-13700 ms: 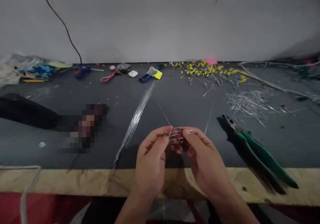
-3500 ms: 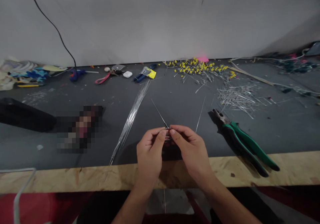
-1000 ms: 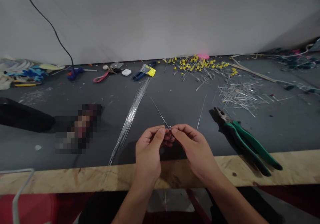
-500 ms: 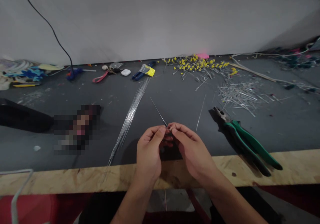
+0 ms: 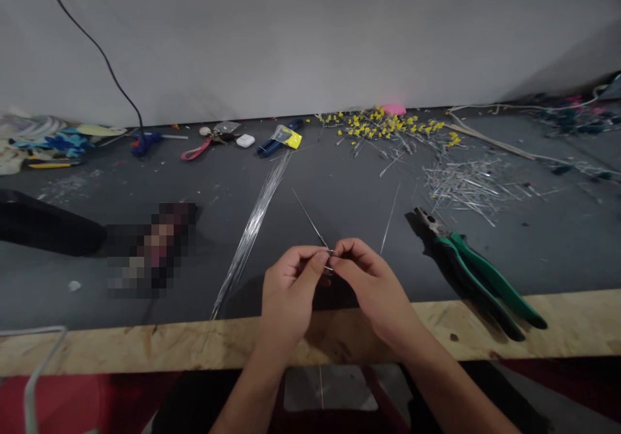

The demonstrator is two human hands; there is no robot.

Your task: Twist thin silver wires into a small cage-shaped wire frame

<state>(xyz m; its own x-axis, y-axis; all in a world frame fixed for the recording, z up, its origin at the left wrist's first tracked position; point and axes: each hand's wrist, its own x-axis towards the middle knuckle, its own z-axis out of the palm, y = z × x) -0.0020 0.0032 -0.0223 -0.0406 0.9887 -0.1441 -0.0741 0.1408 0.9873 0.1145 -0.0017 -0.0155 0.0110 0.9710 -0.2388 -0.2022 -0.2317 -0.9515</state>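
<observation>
Two hands meet above the near table edge: the left hand (image 5: 290, 292) and right hand (image 5: 372, 285) pinch a thin silver wire (image 5: 310, 219) between closed fingertips, its free end slanting up and away to the left. The wire is straight, bright and very fine. Beyond lies the dark grey table surface (image 5: 339, 188), edged in pale wood (image 5: 145, 347). Green-handled pliers (image 5: 478, 277) rest to the right, a bundle of long wires (image 5: 257, 217) to the left. A plain grey wall (image 5: 310, 33) stands behind.

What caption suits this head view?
Both hands, left hand and right hand, pinch a thin wire beside green-handled pliers.
</observation>
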